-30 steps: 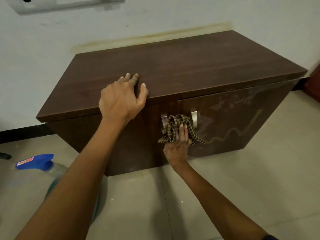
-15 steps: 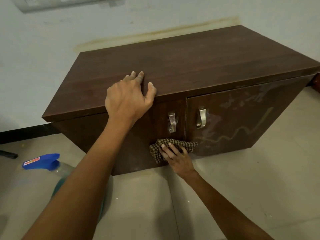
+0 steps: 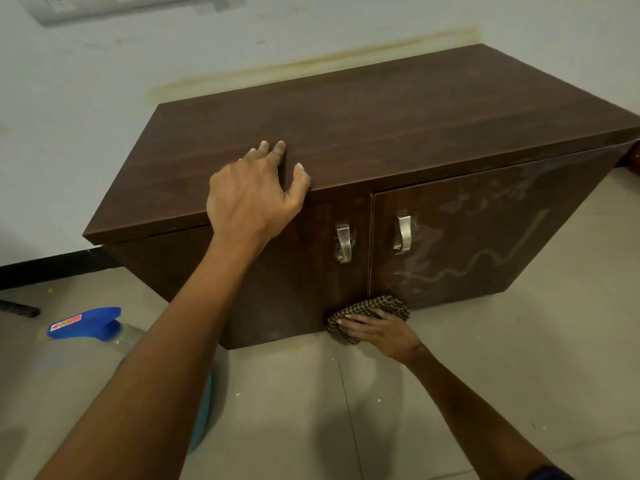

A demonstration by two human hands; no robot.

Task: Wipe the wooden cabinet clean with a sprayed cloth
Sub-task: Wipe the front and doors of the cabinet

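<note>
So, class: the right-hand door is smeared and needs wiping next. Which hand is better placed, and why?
The right hand: it presses the checked cloth at that smeared door's bottom edge. The left hand lies open on the cabinet top, holding no cloth.

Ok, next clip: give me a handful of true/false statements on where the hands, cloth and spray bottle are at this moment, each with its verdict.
1. The left hand rests flat on the cabinet top near its front edge. True.
2. The right hand presses the checked cloth against a door handle. False: the cloth is at the cabinet's bottom edge, below both handles.
3. The right door shows streaks and smears. True.
4. The blue spray bottle stands on the cabinet top. False: it is down by the floor on the left.
</note>
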